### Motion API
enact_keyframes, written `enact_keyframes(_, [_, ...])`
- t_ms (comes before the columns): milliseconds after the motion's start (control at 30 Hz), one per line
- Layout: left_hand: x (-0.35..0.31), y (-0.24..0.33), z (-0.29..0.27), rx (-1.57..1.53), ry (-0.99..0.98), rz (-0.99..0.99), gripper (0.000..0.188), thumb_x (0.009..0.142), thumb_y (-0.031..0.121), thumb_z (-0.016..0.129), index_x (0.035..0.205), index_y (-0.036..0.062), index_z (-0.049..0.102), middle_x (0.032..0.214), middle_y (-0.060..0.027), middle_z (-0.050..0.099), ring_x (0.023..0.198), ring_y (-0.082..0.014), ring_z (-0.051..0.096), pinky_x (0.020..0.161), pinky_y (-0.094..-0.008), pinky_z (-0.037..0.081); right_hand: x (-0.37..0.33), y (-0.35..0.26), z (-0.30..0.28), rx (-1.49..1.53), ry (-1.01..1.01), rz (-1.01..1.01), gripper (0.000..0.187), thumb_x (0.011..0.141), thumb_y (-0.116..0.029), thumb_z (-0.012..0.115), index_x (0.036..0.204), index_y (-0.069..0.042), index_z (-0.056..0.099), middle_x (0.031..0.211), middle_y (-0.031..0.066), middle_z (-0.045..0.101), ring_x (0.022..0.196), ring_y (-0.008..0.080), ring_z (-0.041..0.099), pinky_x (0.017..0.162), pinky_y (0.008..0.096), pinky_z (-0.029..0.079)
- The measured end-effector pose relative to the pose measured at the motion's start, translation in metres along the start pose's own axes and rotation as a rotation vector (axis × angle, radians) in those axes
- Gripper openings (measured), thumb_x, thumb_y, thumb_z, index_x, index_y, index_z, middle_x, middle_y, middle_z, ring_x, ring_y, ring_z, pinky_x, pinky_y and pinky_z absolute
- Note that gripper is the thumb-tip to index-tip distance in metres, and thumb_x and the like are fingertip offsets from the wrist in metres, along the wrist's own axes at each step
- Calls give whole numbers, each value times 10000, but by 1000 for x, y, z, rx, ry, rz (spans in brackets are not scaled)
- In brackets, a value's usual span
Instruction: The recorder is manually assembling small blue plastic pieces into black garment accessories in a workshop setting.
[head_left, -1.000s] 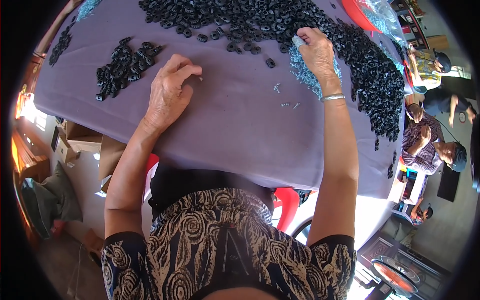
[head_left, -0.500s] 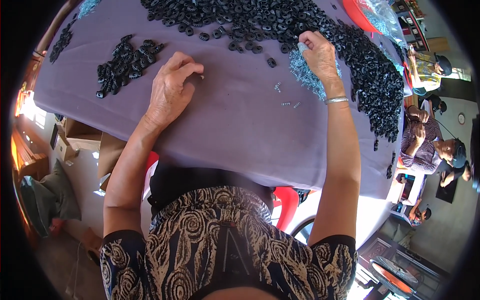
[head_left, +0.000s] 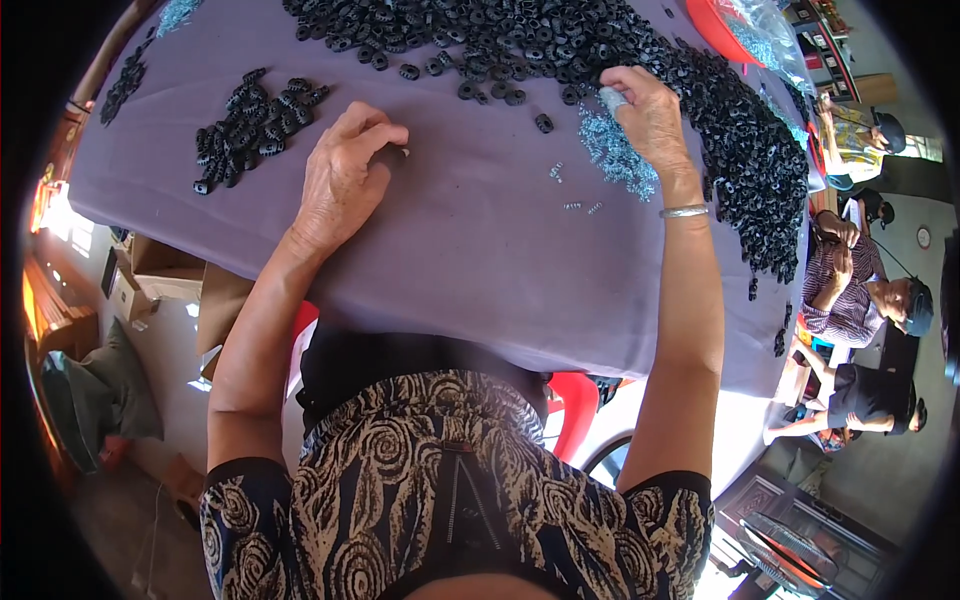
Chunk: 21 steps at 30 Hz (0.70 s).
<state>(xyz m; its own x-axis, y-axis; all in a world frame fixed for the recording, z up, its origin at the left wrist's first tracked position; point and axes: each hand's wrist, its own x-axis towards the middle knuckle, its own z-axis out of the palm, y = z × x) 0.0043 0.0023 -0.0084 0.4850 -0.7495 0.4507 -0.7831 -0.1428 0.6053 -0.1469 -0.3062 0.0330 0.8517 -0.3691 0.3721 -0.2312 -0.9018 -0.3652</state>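
My left hand (head_left: 348, 168) is held above the cloth with its fingers curled in and thumb close to them. Something tiny and pale shows at its fingertips, too small to name. To its left lies a small heap of ribbed black plastic pieces (head_left: 245, 130). My right hand (head_left: 650, 118), with a silver bracelet and a pale covering on one finger, is closed at the edge of the big heap of black plastic pieces (head_left: 755, 170). What its fingertips hold, if anything, is hidden. Just below it is a pile of small bluish metal springs (head_left: 612, 150).
A purple-grey cloth (head_left: 480, 240) covers the table. Several loose springs (head_left: 572, 206) and a single black piece (head_left: 543, 123) lie on it. At the far right stands a red basin (head_left: 715, 30) beside a plastic bag of springs (head_left: 775, 45). Other people (head_left: 850, 270) are on the right.
My right hand has shifted slightly right and nearer, uncovering less of the big heap beside it. My left hand has barely moved. A person in black has come into view at the right.
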Motion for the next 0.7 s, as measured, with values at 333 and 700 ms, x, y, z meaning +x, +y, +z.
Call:
enact_keyframes(333, [1, 0, 0, -15, -5, -8, 377, 597, -126, 517, 908, 64, 613, 932, -91, 547, 865, -308, 568, 736, -371, 472, 3, 7, 22, -61, -30, -3, 202, 715, -22, 639, 886, -124, 671, 771, 67, 584, 726, 273, 603, 642, 385, 486])
enact_keyframes(700, [0, -1, 1, -15, -5, -15, 382, 598, -129, 511, 909, 67, 615, 943, -87, 553, 869, -309, 569, 745, -371, 475, -12, 15, 9, -303, 78, -27, 106, 699, -55, 623, 799, -88, 614, 774, 94, 568, 737, 331, 588, 640, 432, 481])
